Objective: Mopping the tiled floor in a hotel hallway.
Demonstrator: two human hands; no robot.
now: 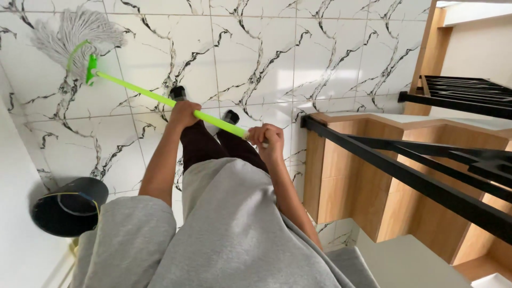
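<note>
Both fists wrapped on green mop handle (pixel 160 97): left hand (pixel 184 114) mid-shaft, right hand (pixel 268 140) at its end, string head (pixel 72 37) on tiled floor (pixel 256 53) near wall edge; I'd guess light, stiff, probably floppy-headed.

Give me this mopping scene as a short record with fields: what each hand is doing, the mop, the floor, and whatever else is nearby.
Left hand: left hand closed around the mop handle, partway down it
Right hand: right hand closed around the handle's top end
Mop: green handle, white string mop head spread on the floor
Floor: white marble-look tiles with dark veins
Bucket: black bucket at lower left, by the wall
Stairs: wooden steps with a black metal railing on the right
Clothing: grey top, dark trousers, dark shoes
</note>
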